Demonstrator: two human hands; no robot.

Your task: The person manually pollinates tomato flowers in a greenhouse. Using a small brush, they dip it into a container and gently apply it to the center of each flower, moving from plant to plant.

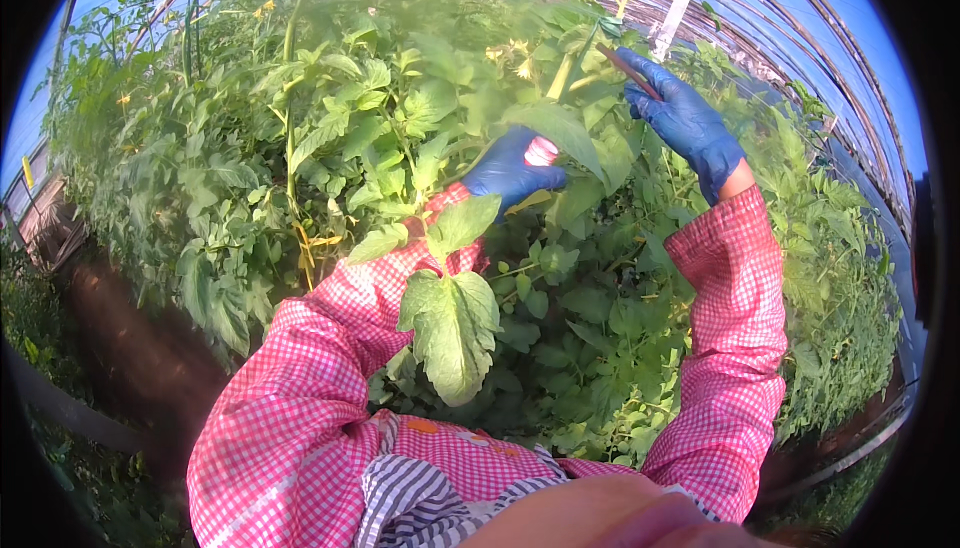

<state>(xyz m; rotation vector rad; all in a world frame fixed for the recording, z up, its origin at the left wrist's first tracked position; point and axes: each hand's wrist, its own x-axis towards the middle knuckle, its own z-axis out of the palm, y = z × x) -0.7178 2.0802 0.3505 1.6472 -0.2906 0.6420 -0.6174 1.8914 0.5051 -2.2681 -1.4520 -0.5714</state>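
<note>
My left hand (pixel 506 173), in a blue disposable glove, reaches in among the leaves of tomato plants (pixel 420 109). Its fingers are around a small pink-and-white container (pixel 540 152), partly covered by the glove and a leaf. My right hand (pixel 686 120), gloved in blue too, is raised higher on the right. Between its thumb and fingers it pinches a thin brown stick-like tool (pixel 628 71), whose far tip lies near a tomato stem. Pale yellow tomato flowers (pixel 523 64) hang left of that tip. A large leaf (pixel 454 338) crosses in front of my left sleeve.
Upright tomato stems (pixel 291 97) rise among dense foliage. A white post (pixel 671 22) stands behind my right hand. Curved greenhouse ribs (pixel 825 30) arch overhead at the right. Bare soil (pixel 139 338) forms a path at the lower left. Yellow ties (pixel 306 244) hold one stem.
</note>
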